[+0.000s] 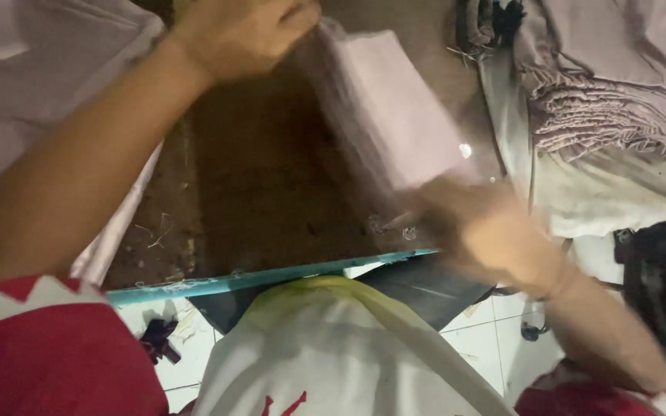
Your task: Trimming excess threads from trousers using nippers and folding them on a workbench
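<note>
- Across the middle of the brown desk (pixel 271 192), a flat pale pink piece of cloth (pixel 395 108) lies slanting from the upper centre down toward the right, blurred along its left edge.
- At its upper end the left hand (pixel 244 31) rests on the cloth's top corner; the fingers are curled together over that corner, seemingly pinching it, though the grip itself is hidden.
- At its lower end the right hand (pixel 487 227) sits on or just over the cloth's near corner; it is badly blurred, so I cannot tell whether its fingers are apart or closed.
- Both forearms come out of red sleeves (pixel 55 354) with white zigzag trim.
- Loose threads (pixel 159 229) lie scattered on the desk near its teal front edge (pixel 271 276).
- Left of the desk lies more pale pink fabric (pixel 32 69).
- To the right, a heap of mauve pleated fabric (pixel 603 115) rests on a whitish sheet.
- Below the desk edge are a white and yellow bag (pixel 333 347) and a white tiled floor (pixel 487 339).
</note>
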